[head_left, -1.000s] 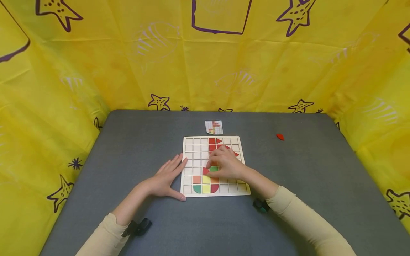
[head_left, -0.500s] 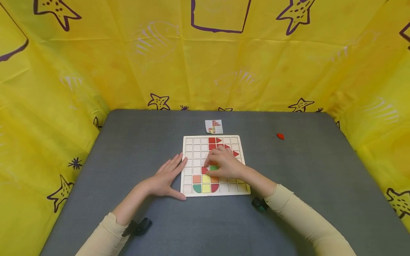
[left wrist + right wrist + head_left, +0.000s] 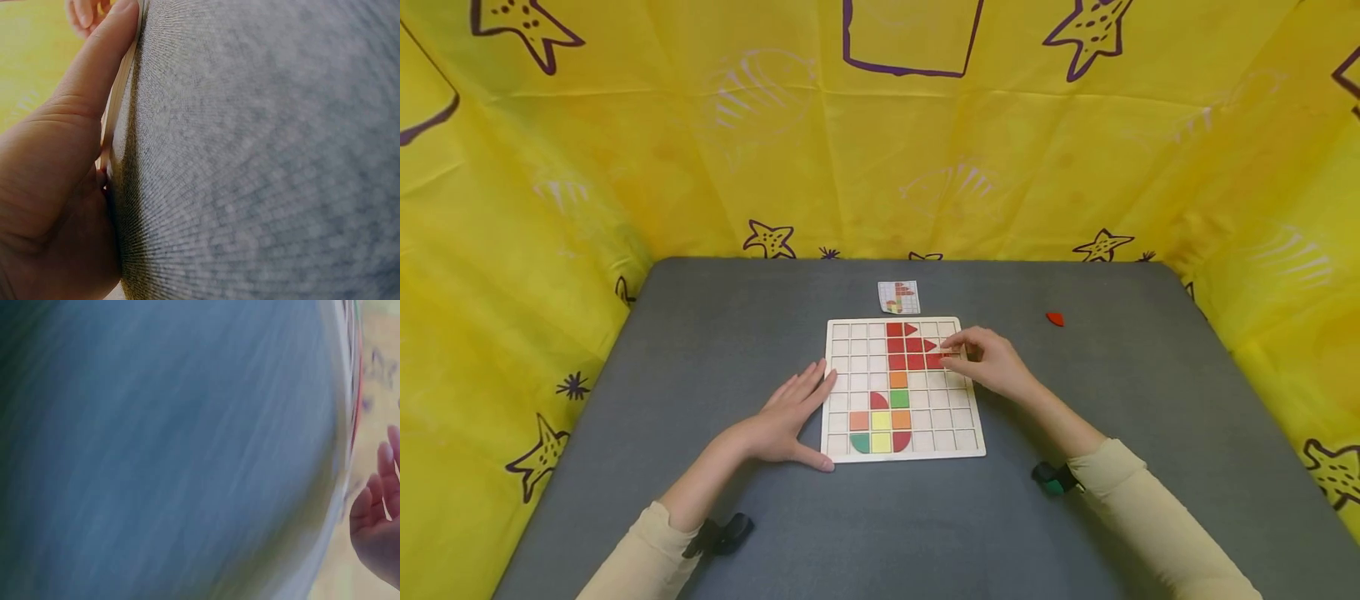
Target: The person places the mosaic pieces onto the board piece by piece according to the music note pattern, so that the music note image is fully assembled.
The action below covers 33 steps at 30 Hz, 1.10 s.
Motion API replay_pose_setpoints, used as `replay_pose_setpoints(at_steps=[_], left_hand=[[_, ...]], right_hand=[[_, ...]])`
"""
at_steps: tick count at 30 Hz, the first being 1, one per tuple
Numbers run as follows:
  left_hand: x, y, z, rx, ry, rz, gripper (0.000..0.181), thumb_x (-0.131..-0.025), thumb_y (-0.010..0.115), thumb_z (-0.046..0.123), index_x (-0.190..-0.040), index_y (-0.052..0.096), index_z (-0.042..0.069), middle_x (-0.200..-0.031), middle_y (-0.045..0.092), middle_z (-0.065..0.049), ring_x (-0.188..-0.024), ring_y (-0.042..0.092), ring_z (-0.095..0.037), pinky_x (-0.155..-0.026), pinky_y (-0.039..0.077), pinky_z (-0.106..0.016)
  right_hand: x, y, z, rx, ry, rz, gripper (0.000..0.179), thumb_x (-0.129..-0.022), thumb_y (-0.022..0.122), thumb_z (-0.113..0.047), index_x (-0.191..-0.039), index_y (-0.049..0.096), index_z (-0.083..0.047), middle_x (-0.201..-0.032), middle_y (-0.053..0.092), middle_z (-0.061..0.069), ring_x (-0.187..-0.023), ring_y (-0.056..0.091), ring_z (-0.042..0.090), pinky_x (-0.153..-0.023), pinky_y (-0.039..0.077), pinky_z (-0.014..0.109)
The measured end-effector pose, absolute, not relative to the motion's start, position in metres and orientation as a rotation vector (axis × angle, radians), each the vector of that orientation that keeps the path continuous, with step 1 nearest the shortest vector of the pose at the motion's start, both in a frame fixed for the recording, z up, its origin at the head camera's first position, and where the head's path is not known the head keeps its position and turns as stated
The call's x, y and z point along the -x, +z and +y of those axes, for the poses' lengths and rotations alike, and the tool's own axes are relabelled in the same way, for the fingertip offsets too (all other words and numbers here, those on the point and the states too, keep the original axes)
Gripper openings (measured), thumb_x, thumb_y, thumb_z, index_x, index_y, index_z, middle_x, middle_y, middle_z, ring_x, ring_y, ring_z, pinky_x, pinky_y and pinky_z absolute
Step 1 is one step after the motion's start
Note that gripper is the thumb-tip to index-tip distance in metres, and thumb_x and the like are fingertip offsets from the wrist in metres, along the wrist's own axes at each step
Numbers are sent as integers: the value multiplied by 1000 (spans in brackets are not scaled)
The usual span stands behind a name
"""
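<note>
A wooden grid board (image 3: 943, 418) lies on the table, with coloured tiles in some of its cells. My left hand (image 3: 778, 427) rests along its left side, fingertips on the rim and thumb at the near corner. In the left wrist view, that thumb lies against the board's edge (image 3: 115, 106). Above the board's right side hovers my right hand (image 3: 996, 362), thumb and fingers apart with nothing visible between them. It partly hides the end of a red row (image 3: 915, 362). A red quarter-round tile (image 3: 877, 402) sits in a cell left of a green square (image 3: 899, 399).
Behind the board lies a small printed pattern card (image 3: 898, 297). One loose red quarter-round tile (image 3: 1056, 319) is on the grey table (image 3: 1120, 367), far right of the board. Yellow patterned cloth (image 3: 880, 167) stands behind and at both sides.
My right hand has let go of the red quarter-round tile, which stays in its cell, and moved right and away across the board. The left hand keeps its place.
</note>
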State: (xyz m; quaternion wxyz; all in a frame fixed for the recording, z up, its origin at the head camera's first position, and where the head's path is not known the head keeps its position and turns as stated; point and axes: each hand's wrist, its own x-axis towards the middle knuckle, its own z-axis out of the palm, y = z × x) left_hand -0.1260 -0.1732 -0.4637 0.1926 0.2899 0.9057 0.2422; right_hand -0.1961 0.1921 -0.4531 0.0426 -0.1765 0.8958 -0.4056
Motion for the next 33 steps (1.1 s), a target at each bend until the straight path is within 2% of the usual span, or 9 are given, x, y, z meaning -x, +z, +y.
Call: replay_pose_setpoints(at_steps=[6,10,16,19,24,30,33], left_hand=[[124,-464,-175,-811,690,2539,129,-68,78,66,-157,6,8,-163,-7,-14,-148,-6,-31,-116,4,-53],[123,-464,-176,-814,699,2539,129,-67,78,66,-157,6,8,-163,-6,-14,-148,-6,-31,-115,4,-53],[123,-465,-175,-820,706,2536,128,-68,77,67,-157,6,8,-163,-6,-14,-148,-5,-31,-115,5,-54],[123,-465,-175,-826,701,2537,128,-68,77,66,-157,6,8,-163,-6,-14,-148,-5,-31,-115,5,-53],[123,-463,-174,-822,704,2537,128,-68,79,64,-157,6,8,-163,-6,-14,-148,-5,-31,-115,5,-53],[124,-463,-174,-828,693,2544,128,-68,78,65,-157,6,8,-163,-5,-14,-148,-5,-31,-115,5,-53],[125,-463,-174,-829,685,2546,128,-68,77,66,-157,6,8,-163,-5,-14,-148,-5,-31,-115,5,-53]], right_hand=[[205,-456,256,215,-1259,2840,37,-85,76,-36,-113,68,-12,-108,67,7,-91,59,21,-78,46,35],[211,-455,291,69,-1166,2962,41,-90,70,-35,-118,65,-7,-108,65,15,-89,58,27,-73,44,35],[215,-456,322,-241,-1090,3011,47,-91,67,-34,-122,60,1,-109,60,20,-99,54,35,-79,40,38],[217,-456,329,-258,-1007,3010,47,-92,66,-34,-119,60,4,-105,60,21,-95,53,36,-78,40,41],[218,-452,328,-156,-950,2973,44,-92,66,-37,-113,65,1,-102,64,20,-92,55,36,-77,42,43],[222,-452,324,-135,-999,2991,45,-92,66,-30,-121,59,3,-107,60,23,-98,53,39,-82,41,46],[224,-452,324,-121,-990,2990,42,-92,67,-28,-119,61,3,-108,61,24,-99,53,40,-84,40,50]])
